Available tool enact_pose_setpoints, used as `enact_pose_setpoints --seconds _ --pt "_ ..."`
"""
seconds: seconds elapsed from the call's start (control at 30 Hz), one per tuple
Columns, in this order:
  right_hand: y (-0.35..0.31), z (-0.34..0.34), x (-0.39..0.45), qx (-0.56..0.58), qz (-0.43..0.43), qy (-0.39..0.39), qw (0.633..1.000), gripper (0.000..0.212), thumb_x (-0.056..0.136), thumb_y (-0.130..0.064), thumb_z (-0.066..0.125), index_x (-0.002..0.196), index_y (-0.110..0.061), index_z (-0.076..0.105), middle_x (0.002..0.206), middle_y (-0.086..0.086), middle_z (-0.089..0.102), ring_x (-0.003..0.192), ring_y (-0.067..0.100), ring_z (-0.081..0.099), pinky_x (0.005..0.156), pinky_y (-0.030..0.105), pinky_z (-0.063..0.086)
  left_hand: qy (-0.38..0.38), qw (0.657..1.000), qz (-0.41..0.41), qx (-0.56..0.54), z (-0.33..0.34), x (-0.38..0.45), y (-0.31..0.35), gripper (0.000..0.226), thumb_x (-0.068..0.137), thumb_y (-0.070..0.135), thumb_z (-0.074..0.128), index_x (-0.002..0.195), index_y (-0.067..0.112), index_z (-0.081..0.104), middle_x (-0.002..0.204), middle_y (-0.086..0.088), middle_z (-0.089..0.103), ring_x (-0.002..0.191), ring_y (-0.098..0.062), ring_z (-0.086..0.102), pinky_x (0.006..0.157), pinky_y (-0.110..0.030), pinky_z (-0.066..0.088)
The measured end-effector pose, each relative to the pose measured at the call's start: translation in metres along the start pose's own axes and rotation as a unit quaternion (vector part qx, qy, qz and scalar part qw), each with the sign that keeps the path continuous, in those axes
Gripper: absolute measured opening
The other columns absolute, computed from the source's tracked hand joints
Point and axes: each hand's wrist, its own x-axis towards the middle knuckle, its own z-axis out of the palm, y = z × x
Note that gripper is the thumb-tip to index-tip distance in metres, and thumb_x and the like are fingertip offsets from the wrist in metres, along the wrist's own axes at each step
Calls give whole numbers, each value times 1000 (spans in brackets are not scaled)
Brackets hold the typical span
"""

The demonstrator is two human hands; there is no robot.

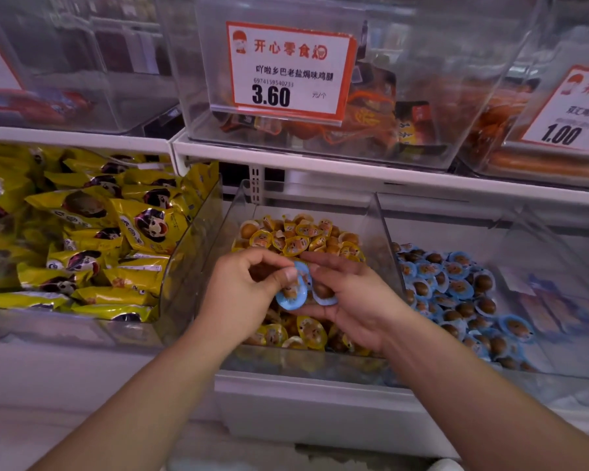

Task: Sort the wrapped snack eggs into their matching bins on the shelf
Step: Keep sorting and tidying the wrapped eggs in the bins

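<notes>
Blue-wrapped eggs, two of them: we pinch one (291, 294) in our left grip (242, 294), while our right grip (351, 300) cradles the other (323, 294), both above the yellow-egg bin (376, 229). The blue-egg bin (510, 243) sits right, on a white shop shelf (320, 164).

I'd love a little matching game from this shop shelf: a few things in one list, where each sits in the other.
Things:
1. yellow-wrapped eggs
2. blue-wrapped eggs
3. yellow bags
4. price card marked 3.60

Places:
A. left bin
B. upper shelf bin
C. middle bin, under the hands
D. right bin

Pairs: 1-C, 2-D, 3-A, 4-B
</notes>
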Motion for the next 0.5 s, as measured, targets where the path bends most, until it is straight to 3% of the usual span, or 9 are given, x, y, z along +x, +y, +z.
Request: enact_pose_setpoints --seconds 0.1,0.2,0.33,0.43,0.5 --pt "-5 -3 -3 -133 -62 28 989 30 104 0 42 124 -11 62 122 15 64 104 24 69 72 43 63 47 998 -15 -30 -1 2 0 12 81 18 81 77 29 77 81 11 75 83 -7 70 82 -37 57" --pt "-12 -7 -7 -173 -121 83 974 29 104 -2 41 107 -13 67 122 14 63 111 24 66 64 42 63 82 991 -35 -94 -1 3 3 13 80 21 81 75 33 78 83 12 76 83 -4 71 73 -25 57" --pt "-13 -7 -13 -100 -44 40 993 25 104 -21 50 112 -5 67 99 12 75 81 23 74 56 32 56 53 987 -52 -142 10 1 5 10 81 21 80 79 30 78 85 5 77 81 -9 73 64 -19 57" --pt "-8 -6 -15 -38 58 -37 997 47 103 -42 46 125 -3 60 104 14 74 84 31 70 53 29 49 35 992 -50 -109 19 -1 5 6 81 20 79 84 25 77 85 7 76 85 -11 72 74 -30 59" --pt "-8 -6 -14 18 61 -61 996 50 100 -46 50 123 -3 62 101 14 72 81 30 67 49 26 49 21 998 -11 -58 18 1 5 6 83 23 79 86 26 77 84 11 75 82 -8 72 75 -33 60"
